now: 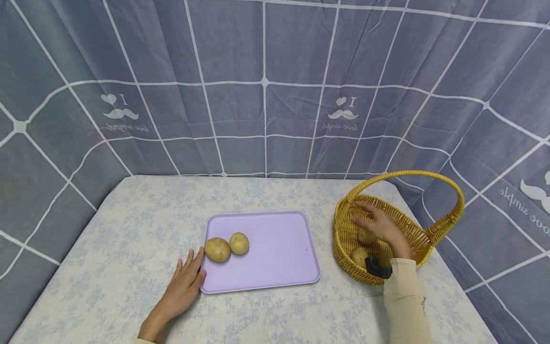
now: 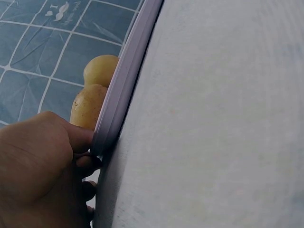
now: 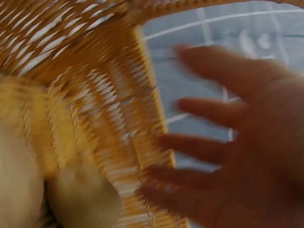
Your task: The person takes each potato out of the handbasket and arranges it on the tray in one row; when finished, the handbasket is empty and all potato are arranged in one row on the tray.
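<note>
My left hand (image 1: 185,286) rests at the left edge of a lilac tray (image 1: 275,248), its fingers fairly straight. Up close in the left wrist view, the thumb lies against the tray's rim (image 2: 116,95). Two potatoes are on the tray: a larger oval potato (image 1: 217,250) by that edge and a rounder potato (image 1: 239,243) touching it. Over the yellow wicker basket (image 1: 343,255) my right hand (image 1: 380,224) is spread with nothing in it. Beneath it in the basket lie a potato (image 1: 366,236), another potato (image 1: 359,256) and one partly hidden near the wrist.
The basket's tall arched handle (image 1: 408,173) rises over the right arm. A pale flowered cloth (image 1: 150,215) covers the table. Grey-blue curtains (image 1: 240,110) with white lines hang behind and at the sides. A black device (image 1: 378,268) sits on the right wrist.
</note>
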The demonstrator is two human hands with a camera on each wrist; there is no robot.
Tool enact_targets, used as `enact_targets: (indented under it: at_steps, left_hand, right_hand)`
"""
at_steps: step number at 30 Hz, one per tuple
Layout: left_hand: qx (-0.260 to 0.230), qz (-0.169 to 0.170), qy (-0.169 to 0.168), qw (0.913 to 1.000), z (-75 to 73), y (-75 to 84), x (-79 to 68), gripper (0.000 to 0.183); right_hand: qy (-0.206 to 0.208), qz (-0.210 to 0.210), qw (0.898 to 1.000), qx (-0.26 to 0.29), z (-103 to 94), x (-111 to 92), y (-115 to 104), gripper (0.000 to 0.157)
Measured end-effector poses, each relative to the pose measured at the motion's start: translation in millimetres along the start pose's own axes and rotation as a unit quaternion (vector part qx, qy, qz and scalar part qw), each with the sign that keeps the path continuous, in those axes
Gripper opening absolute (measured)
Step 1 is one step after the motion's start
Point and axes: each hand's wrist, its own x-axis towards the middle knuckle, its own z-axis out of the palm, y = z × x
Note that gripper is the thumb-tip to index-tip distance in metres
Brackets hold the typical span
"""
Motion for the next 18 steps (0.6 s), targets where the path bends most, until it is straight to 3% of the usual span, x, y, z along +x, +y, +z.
enact_targets:
  at_steps: [7, 12, 18]
  left_hand:
    - [0.003, -0.001, 0.0, 1.0, -0.9, 0.2, 0.0, 0.056]
    - [0.003, -0.001, 0.0, 1.0, -0.6, 0.7, 0.0, 0.056]
    - [0.0, -0.001, 0.0, 1.0, -1.2, 1.2, -0.4, 0.057]
  right_hand:
    - [-0.074, -0.016, 0.997, -0.033, 15.7, 9.9, -1.2, 0.062]
    - [-0.136, 0.005, 0.989, -0.064, 21.2, 11.1, -1.4, 0.062]
    - [-0.139, 0.051, 0.983, -0.11, 21.2, 11.4, 6.6, 0.042]
